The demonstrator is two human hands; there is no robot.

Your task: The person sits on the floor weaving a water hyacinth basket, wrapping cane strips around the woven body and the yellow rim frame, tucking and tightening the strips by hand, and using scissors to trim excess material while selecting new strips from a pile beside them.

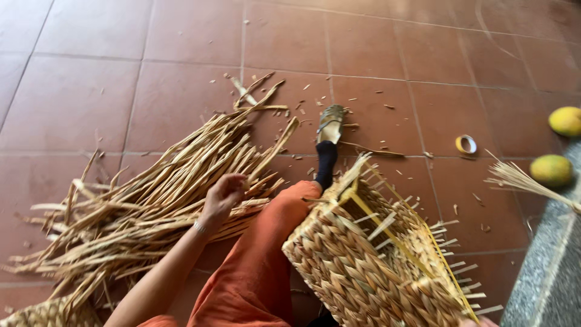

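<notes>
left hand (223, 195) curls closed around dried straw strands (151, 206).

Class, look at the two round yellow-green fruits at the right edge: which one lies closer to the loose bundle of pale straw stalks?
The lower yellow-green fruit: it sits right beside the pale straw bundle, while the upper yellow fruit lies farther up, apart from it.

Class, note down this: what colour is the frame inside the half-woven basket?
Yellow: the frame shows inside the woven basket, clearest in the head view.
</notes>
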